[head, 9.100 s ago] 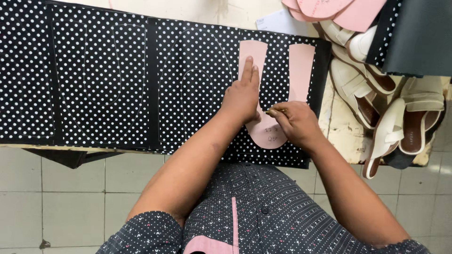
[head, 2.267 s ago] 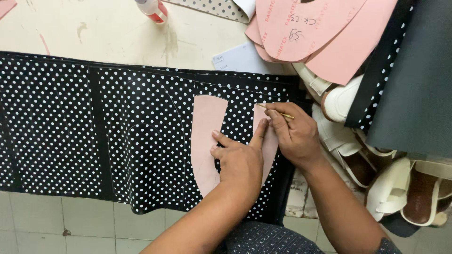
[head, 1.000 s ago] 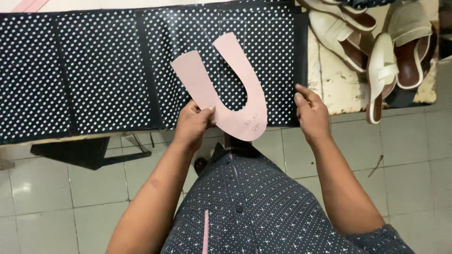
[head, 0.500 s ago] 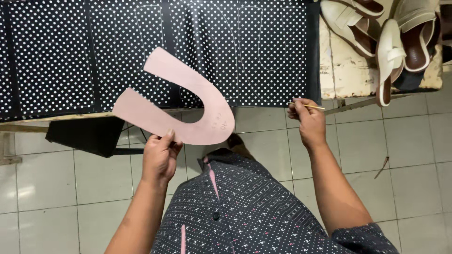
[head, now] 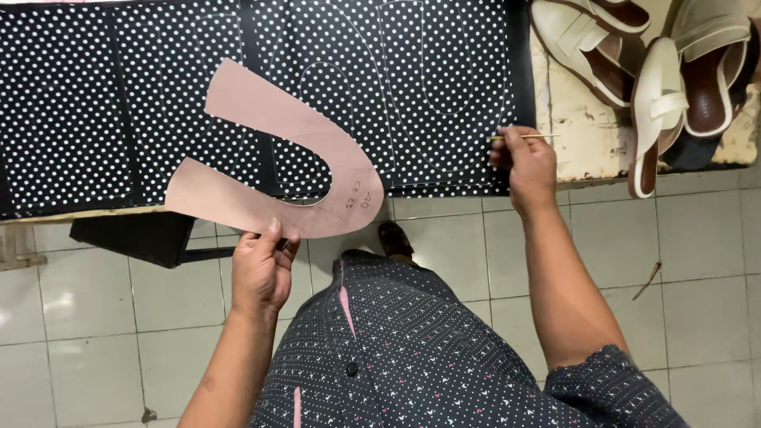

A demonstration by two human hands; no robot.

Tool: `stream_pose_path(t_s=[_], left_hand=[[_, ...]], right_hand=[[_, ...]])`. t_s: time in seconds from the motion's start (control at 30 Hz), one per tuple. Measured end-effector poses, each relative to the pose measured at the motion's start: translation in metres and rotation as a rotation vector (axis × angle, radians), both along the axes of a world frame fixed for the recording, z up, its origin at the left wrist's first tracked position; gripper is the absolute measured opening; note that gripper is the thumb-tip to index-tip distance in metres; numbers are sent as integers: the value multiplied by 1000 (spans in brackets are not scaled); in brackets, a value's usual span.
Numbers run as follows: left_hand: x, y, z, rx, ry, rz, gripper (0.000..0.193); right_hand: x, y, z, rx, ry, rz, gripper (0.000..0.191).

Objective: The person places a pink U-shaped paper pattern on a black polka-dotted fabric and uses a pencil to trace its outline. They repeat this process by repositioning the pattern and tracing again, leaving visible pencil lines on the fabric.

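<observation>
The left hand (head: 261,273) pinches the lower edge of the pink U-shaped card pattern (head: 281,162), holding it lifted and tilted over the left part of the black fabric with white polka dots (head: 428,71) spread on the surface (head: 583,150). To lay the pattern down well, it should probably sit flat, clear of the faint traced outlines (head: 412,103) right of it. The right hand (head: 527,162), at the fabric's right edge, pinches a thin marking stick (head: 527,137). Further right lie cream slip-on shoes (head: 658,87).
</observation>
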State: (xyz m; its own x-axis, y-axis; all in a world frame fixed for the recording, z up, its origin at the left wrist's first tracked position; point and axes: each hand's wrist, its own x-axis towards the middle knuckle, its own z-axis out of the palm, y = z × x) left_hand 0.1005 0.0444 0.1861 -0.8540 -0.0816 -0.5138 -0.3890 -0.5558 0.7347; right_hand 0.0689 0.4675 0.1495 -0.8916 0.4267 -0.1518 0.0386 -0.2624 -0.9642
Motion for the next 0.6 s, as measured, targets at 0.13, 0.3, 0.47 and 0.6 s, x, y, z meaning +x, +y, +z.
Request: stream_pose_path(t_s=[0.13, 0.3, 0.47, 0.6], left_hand=[[-4, 12, 1, -18, 9, 31, 13], [-2, 27, -2, -41, -11, 46, 14], [5, 39, -4, -44, -3, 39, 14], [9, 42, -6, -75, -16, 48, 15]], right_hand=[[26, 7, 17, 220, -65, 49, 19], [31, -2, 14, 165, 1, 142, 11], [28, -3, -2, 390, 21, 229, 6], [24, -1, -14, 553, 2, 235, 6]])
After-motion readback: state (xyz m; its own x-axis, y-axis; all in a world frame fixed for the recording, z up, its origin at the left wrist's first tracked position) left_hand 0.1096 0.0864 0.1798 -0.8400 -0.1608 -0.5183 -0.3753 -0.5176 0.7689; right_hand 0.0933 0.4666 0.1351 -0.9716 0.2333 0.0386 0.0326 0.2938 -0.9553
